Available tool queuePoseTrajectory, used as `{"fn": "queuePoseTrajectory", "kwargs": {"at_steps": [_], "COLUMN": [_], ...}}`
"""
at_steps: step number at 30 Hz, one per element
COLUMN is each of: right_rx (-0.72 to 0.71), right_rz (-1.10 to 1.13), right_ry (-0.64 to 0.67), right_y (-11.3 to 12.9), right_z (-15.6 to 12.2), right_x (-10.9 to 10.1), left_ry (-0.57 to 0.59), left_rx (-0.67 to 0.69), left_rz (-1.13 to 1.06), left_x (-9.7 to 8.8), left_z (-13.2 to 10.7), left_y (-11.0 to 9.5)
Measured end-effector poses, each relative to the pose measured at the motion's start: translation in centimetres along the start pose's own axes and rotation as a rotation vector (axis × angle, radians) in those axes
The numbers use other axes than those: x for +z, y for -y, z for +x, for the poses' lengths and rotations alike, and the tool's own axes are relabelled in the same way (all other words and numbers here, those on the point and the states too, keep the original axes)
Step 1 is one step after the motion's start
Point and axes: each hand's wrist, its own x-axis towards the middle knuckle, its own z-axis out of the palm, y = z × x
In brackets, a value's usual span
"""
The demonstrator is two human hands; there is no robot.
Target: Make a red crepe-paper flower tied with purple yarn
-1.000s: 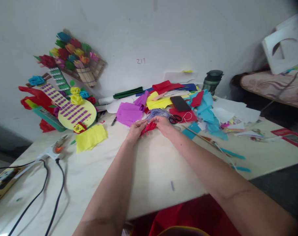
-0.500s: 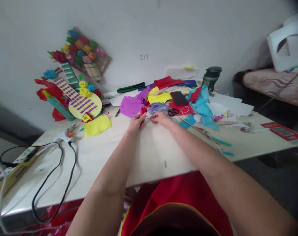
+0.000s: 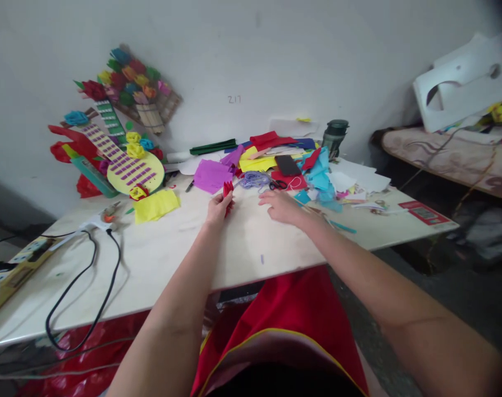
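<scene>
Pinched upright in my left hand [image 3: 217, 209] is a small piece of pleated red paper [image 3: 228, 190], its folded edges standing above the fingers. My right hand [image 3: 283, 208] hovers or rests over the tabletop to the right, fingers stretched and apart, with nothing visible in it. Just beyond the right fingertips lie black-handled scissors [image 3: 279, 184] and a coil of pale purple string [image 3: 254, 179]. A blue paper piece [image 3: 303, 197] and a thin stick lie by the right wrist, partly covered by it. Purple paper [image 3: 213, 176] lies behind my left hand.
A phone [image 3: 288, 165] lies among coloured papers at the back, near a dark green bottle [image 3: 334, 138]. To the left stand a guitar-shaped craft [image 3: 141, 173], a glue bottle [image 3: 92, 175], yellow paper [image 3: 156, 206], a glue gun [image 3: 97, 222] with black cable, and a power strip [image 3: 19, 270].
My right hand has drawn away from the red paper toward the right and its fingers have spread. The left hand still holds the paper. The whole view has shifted rightward.
</scene>
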Motion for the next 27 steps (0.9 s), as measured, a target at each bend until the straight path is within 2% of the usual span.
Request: {"fn": "queuePoseTrajectory", "kwargs": {"at_steps": [1,4,6,7,9,11,14,17,22,27], "right_rx": [-0.036,-0.265,-0.392,-0.397,-0.331,-0.257,-0.186,-0.149,-0.15,-0.093], "right_rz": [-0.031,-0.022,0.004,0.004,-0.018,-0.05,-0.107,-0.18,-0.26,-0.401], "right_ry": [-0.015,0.033,0.086,0.114,0.155,0.165,0.13,0.094,0.05,-0.001], "right_y": [1.6,5.9,7.1,6.9,4.9,1.6,-3.7,-7.7,-11.8,-15.4], "right_z": [-1.0,-4.1,-5.1,-5.1,-4.3,-3.0,-1.5,-1.1,-1.3,-2.1], "right_x": [0.7,3.4,4.9,5.4,5.5,4.9,3.7,3.0,2.7,1.3], "left_ry": [-0.014,-0.057,-0.061,-0.054,-0.039,-0.044,-0.037,-0.015,0.008,0.024], "left_rx": [0.004,0.014,0.026,0.033,0.04,0.029,0.015,0.005,0.006,0.009], "left_rz": [-0.013,-0.07,-0.097,-0.105,-0.099,-0.082,-0.04,-0.002,0.003,-0.058], "left_x": [0.0,0.0,-0.1,-0.1,-0.3,-0.3,-0.3,-0.2,-0.3,-0.4], "left_z": [0.0,0.0,0.2,0.3,0.4,0.6,0.6,0.5,0.5,0.6], "left_y": [0.0,0.0,0.1,0.2,0.4,0.5,0.5,0.3,0.4,0.4]}}
